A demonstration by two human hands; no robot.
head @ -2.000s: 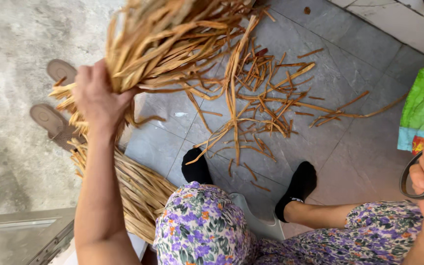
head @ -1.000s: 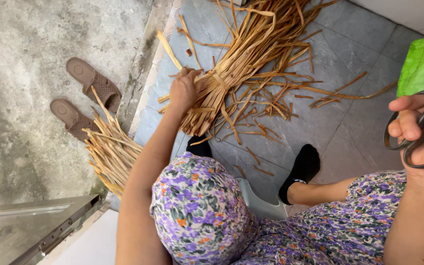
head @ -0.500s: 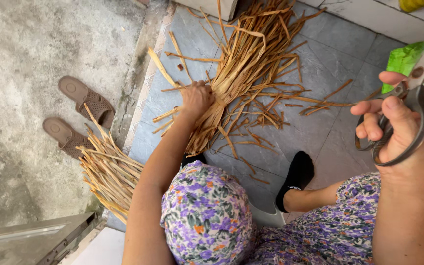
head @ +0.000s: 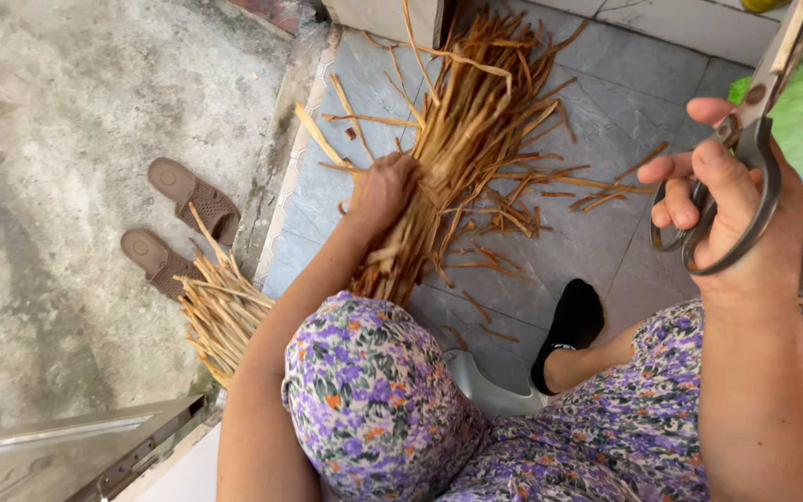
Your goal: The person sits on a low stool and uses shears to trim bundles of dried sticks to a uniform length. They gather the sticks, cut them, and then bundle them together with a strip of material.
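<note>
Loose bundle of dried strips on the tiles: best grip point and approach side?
Probably the gathered waist of the bundle of dried strips, where the left hand already clasps it. There the strips run packed and parallel; farther up they fan out, with loose bits scattered on the tiled floor. Come from the left side, fingers wrapping across the strips.

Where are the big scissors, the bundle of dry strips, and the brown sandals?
scissors (head: 731, 200): head view, on the metal handle loop in the right hand (head: 713, 200).
bundle of dry strips (head: 462, 139): head view, its middle, above the gripping left hand (head: 383, 191).
brown sandals (head: 192, 195): head view, upper sandal's strap.
</note>
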